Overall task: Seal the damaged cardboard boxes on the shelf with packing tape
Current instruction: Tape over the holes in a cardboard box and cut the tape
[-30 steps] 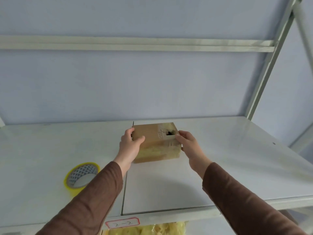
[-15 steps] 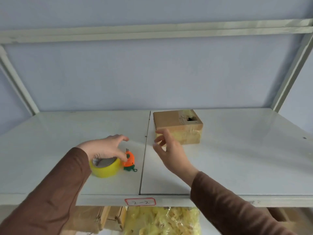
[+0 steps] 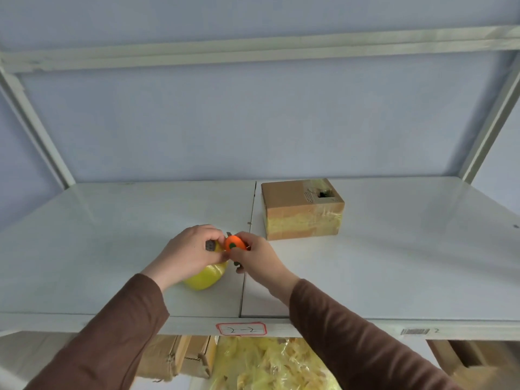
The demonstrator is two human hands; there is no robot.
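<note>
A white metal shelf (image 3: 394, 271) fills most of the view, its two panels meeting at a seam that runs front to back near the middle. On its front lip sits a red-bordered label (image 3: 241, 329) with handwritten marks, and a small barcode sticker (image 3: 415, 331) lies further right. Under the shelf, a bag of yellow material (image 3: 267, 364) shows beside stacked brown cartons (image 3: 180, 358). On the right panel, near the back and just right of the seam, stands the cardboard box (image 3: 302, 208), its front face banded with yellowish tape and a dark torn hole in its top right corner. Well in front of it, over the seam, both hands meet. The left hand (image 3: 185, 254) curls its fingers round the yellow tape roll (image 3: 205, 277), which rests on the left panel and is mostly hidden under the palm. The right hand (image 3: 257, 257) pinches a small orange cutter (image 3: 235, 243) between thumb and fingers, touching the left hand's fingertips; a thin grey tip shows just above it, possibly a blade, though it is too small to be sure.
</note>
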